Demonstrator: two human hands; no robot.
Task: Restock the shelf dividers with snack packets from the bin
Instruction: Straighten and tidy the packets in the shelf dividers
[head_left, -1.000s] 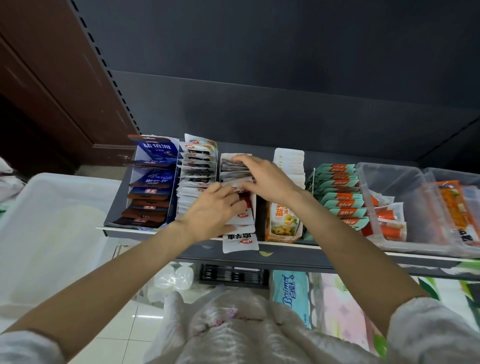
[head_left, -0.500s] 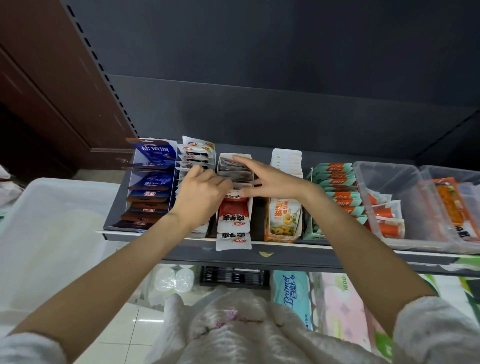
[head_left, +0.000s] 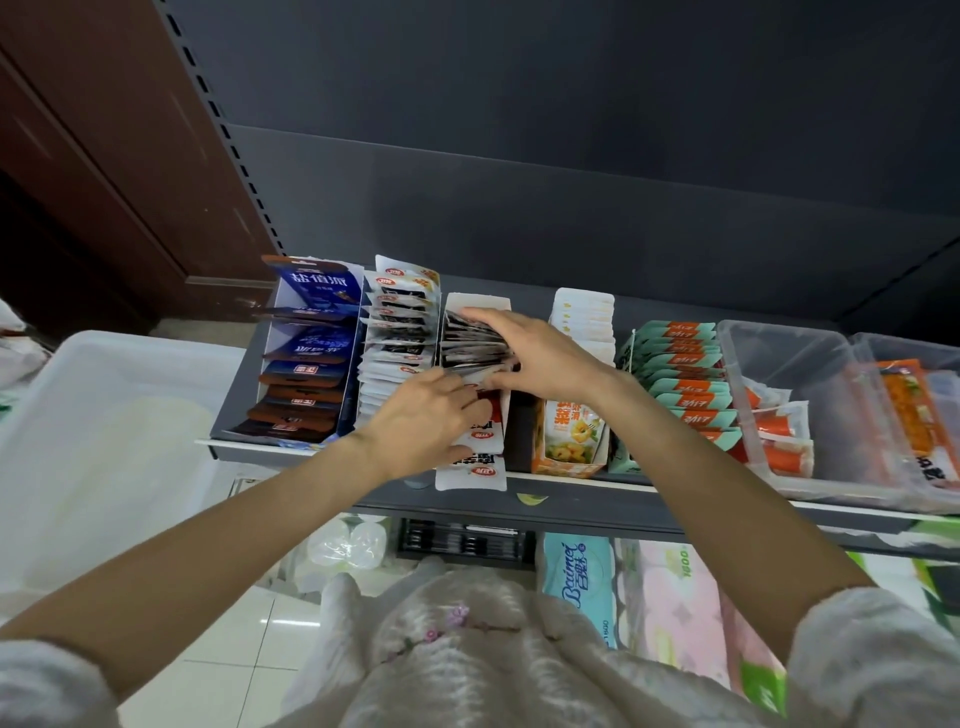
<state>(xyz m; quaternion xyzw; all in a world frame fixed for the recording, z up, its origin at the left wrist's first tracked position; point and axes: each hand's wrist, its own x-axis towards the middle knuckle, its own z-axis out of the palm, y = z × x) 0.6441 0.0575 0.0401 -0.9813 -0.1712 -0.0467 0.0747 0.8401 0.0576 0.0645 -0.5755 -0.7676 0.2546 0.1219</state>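
Red-and-white packets (head_left: 480, 434) fill the middle divider (head_left: 475, 301) on the shelf (head_left: 597, 506), and both your hands are in that lane. The lane's long axis runs from the shelf's front edge to its back wall, packets stacked on edge along it.

Your right hand (head_left: 535, 353) lies flat over the rear packets, fingers straight and pointing left, pressing them toward the back. Your left hand (head_left: 421, 421) sits nearer the front edge, fingers curled down into the row just in front of the right hand; whether it pinches a packet or only pushes, you cannot tell. The left hand is the nearer one to the front packets, one of which (head_left: 470, 473) hangs over the front edge.

The white-packet row (head_left: 397, 332) touches your left hand's side; the yellow box (head_left: 571, 436) stands just right of the lane. The white bin (head_left: 104, 441) is well off to the left, beyond the shelf's left corner.

Any push probably has to follow the lane, or neighbours get dragged.
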